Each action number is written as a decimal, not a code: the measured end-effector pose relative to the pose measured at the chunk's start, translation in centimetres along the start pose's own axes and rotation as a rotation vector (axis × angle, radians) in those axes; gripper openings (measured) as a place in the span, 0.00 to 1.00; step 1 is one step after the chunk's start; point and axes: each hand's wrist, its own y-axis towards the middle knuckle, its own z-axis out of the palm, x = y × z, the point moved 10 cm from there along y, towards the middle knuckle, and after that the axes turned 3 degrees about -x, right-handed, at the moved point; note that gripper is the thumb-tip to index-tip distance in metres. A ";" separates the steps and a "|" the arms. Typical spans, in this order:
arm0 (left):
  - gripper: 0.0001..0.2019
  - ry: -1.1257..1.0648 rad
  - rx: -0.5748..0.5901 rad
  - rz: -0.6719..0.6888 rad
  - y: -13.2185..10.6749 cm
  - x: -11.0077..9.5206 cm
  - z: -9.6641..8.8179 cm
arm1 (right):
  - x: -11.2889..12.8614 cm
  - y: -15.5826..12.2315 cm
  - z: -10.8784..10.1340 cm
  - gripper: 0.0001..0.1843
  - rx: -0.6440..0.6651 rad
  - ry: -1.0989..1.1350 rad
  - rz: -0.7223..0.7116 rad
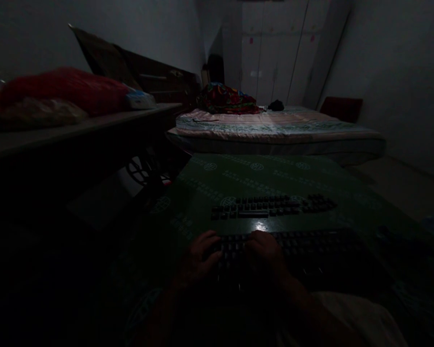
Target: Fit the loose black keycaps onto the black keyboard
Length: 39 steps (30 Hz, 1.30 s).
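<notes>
A dark keyboard (318,243) lies on a green table, with its lower part in deep shadow. My left hand (198,255) grips the keyboard's left end, with the thumb on its edge and the fingers at the far corner. Over the left part of the keys, my right hand (265,253) has its fingers curled and pressed together. Whatever its fingertips hold, if anything, is hidden beneath the hand. Beyond the keyboard, several loose keycaps (253,213) are laid out in rows, a long one among them. More keycaps (318,202) form a cluster to their right.
The green tabletop (238,171) has pale printed lettering. Dark, indistinct objects (398,241) lie at the right. A bed (289,127) with a bundled red patterned blanket (227,99) stands behind the table. At left, a ledge (94,123) bears a red plastic bag (68,89).
</notes>
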 end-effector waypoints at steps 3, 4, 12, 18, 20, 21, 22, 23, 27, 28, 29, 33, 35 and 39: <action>0.20 0.016 -0.002 0.007 0.0 0.2 0.0 | 0.0 0.1 -0.1 0.12 -0.001 0.009 0.004; 0.20 0.020 -0.001 0.010 -0.1 0.2 0.0 | 0.1 0.1 -0.1 0.12 -0.007 0.009 0.001; 0.20 0.029 0.001 0.003 -0.1 0.0 0.1 | -0.1 -0.2 0.2 0.12 0.000 0.007 -0.014; 0.20 0.024 0.016 0.008 -0.2 -0.6 0.1 | 0.5 0.0 -0.5 0.14 -0.043 -0.003 -0.035; 0.20 0.027 0.018 0.004 -0.2 -0.7 0.1 | 0.6 0.1 -0.7 0.15 -0.057 -0.009 -0.033; 0.20 0.029 0.017 0.001 -0.1 -0.6 0.2 | 0.6 0.1 -0.8 0.15 -0.057 -0.015 -0.033; 0.20 0.031 0.017 0.000 -0.1 -0.6 0.2 | 0.6 0.1 -0.7 0.14 -0.045 -0.022 -0.031; 0.20 0.032 0.016 0.000 -0.1 -0.6 0.2 | 0.5 0.1 -0.5 0.14 -0.029 -0.026 -0.030; 0.19 0.028 0.007 0.011 -0.2 -0.6 0.2 | 0.4 0.0 -0.4 0.13 -0.011 -0.027 -0.036; 0.19 0.027 0.004 0.014 -0.3 -0.5 0.2 | 0.4 -0.1 -0.4 0.13 -0.017 -0.024 -0.037; 0.19 0.027 -0.001 0.015 -0.3 -0.5 0.1 | 0.4 -0.1 -0.4 0.13 -0.021 -0.021 -0.037; 0.19 0.025 -0.017 0.016 -0.4 -0.2 0.2 | 0.3 -0.2 -0.3 0.14 -0.017 -0.014 -0.024; 0.19 0.023 -0.020 0.019 -0.4 -0.2 0.2 | 0.2 -0.2 -0.2 0.15 -0.018 -0.020 -0.014; 0.19 0.020 -0.019 0.031 -0.4 -0.3 0.1 | 0.2 -0.3 -0.1 0.15 -0.020 -0.026 -0.015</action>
